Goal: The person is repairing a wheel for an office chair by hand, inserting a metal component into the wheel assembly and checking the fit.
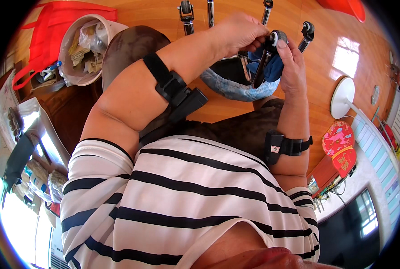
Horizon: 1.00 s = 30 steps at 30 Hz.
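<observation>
A small stool lies upturned between my knees, its round seat (236,88) in a light blue patterned cover. Its chrome legs end in casters, and one caster wheel (278,36), dark with a white hub, is between my hands. My right hand (293,67) grips this wheel from the right, thumb against its side. On the wheel's left side my left hand (242,35) has its fingers pinched together; what they hold, if anything, is hidden. Dark blue cloth (274,69) is bunched around the leg below, beside my right palm.
More casters (186,9) stand up around the stool. At left are a waste bin (65,54) with wrappers and paper and a red bag (47,31). To the right, a round white base (342,96) and a red, gold-patterned item (339,139) stand over the wooden floor (316,116).
</observation>
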Each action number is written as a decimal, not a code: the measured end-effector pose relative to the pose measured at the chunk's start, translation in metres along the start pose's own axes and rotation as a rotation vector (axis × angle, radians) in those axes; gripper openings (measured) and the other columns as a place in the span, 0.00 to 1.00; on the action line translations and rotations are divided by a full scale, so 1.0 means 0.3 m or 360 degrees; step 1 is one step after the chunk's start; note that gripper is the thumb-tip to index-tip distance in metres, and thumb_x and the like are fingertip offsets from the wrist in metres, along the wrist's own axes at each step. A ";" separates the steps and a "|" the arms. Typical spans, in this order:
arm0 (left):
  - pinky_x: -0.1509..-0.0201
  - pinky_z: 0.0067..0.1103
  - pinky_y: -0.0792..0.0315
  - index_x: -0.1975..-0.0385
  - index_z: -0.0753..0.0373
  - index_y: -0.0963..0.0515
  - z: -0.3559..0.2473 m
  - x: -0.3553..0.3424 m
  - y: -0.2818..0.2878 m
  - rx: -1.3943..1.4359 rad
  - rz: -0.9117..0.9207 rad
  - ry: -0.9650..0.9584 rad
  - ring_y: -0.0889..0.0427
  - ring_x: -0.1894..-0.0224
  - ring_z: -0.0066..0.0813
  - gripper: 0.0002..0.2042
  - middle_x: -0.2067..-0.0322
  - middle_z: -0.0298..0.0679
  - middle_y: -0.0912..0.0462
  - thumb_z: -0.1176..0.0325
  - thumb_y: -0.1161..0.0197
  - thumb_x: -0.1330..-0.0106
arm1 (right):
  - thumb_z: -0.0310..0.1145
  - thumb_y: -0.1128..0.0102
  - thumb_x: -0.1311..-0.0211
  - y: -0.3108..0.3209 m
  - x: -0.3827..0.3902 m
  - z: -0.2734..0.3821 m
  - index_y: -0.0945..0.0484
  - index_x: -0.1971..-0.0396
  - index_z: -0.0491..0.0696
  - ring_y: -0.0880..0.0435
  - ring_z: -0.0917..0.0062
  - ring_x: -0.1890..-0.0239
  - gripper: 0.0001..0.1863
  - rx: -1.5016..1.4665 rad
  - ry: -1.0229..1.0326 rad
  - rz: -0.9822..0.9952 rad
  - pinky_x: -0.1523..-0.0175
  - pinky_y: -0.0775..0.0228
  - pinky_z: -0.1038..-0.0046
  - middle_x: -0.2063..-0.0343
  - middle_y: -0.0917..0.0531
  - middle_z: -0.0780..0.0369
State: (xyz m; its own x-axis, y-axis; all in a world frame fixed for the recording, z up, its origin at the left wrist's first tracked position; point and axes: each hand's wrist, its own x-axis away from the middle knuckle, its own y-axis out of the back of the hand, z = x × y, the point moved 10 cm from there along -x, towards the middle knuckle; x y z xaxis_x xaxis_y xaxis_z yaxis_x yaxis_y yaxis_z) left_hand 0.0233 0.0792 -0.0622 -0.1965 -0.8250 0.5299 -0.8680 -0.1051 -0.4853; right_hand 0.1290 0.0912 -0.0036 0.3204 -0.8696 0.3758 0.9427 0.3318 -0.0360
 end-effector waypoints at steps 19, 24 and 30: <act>0.77 0.12 0.36 0.82 0.57 0.28 -0.013 0.063 -0.023 0.0039 0.0110 0.0115 0.33 0.80 0.15 0.11 0.82 0.27 0.30 0.65 0.44 0.37 | 0.35 0.42 0.42 -0.001 0.003 -0.008 0.27 0.55 0.40 0.26 0.83 0.60 0.18 -0.0124 -0.0012 0.0053 0.52 0.36 0.80 0.63 0.22 0.65; 0.76 0.12 0.36 0.80 0.58 0.27 0.004 0.065 -0.020 0.0051 0.0068 0.0149 0.33 0.79 0.15 0.10 0.81 0.27 0.30 0.65 0.44 0.36 | 0.35 0.42 0.43 0.007 -0.001 -0.019 0.27 0.54 0.39 0.26 0.82 0.59 0.19 -0.0130 -0.0003 0.0077 0.51 0.36 0.79 0.62 0.22 0.64; 0.74 0.14 0.35 0.78 0.58 0.27 0.023 0.066 -0.021 0.0109 0.0038 0.0162 0.33 0.78 0.16 0.09 0.80 0.28 0.30 0.65 0.45 0.36 | 0.34 0.42 0.43 0.000 -0.002 -0.013 0.27 0.54 0.40 0.26 0.82 0.58 0.19 -0.0139 -0.0002 0.0088 0.50 0.37 0.79 0.62 0.22 0.64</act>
State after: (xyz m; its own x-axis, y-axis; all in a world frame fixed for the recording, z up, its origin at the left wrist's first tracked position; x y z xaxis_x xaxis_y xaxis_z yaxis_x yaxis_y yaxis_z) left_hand 0.0279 0.0596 -0.0535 -0.2651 -0.7673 0.5839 -0.8299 -0.1268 -0.5433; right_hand 0.1293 0.0905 -0.0075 0.3724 -0.8502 0.3721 0.9280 0.3464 -0.1372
